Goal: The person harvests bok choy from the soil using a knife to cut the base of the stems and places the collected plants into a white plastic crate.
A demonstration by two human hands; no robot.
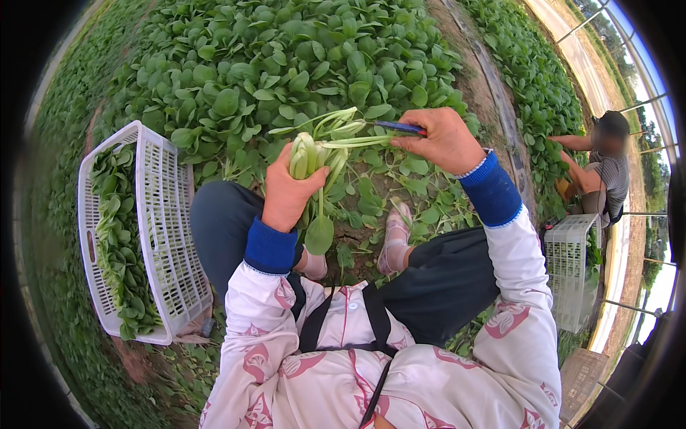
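Note:
My left hand (293, 187) is closed around a bunch of pale-stemmed leafy greens (306, 155), stalk ends up, with one leaf hanging below. To the right of it, my right hand (442, 137) grips a slim tool with a blue and red handle (399, 127), seemingly a small knife. Its tip points left, over the bunch, and is hard to make out against the stems. Thumb and fingers of that hand also meet the far end of a pale stalk (359, 142) that stretches across from the bunch.
A white plastic crate (166, 230) holding cut greens (120, 241) stands at my left. Dense leafy plants (300, 59) grow ahead, and loose leaves litter the soil (351, 234) between my feet. At the right, a person (611, 166) crouches by another white crate (569, 273).

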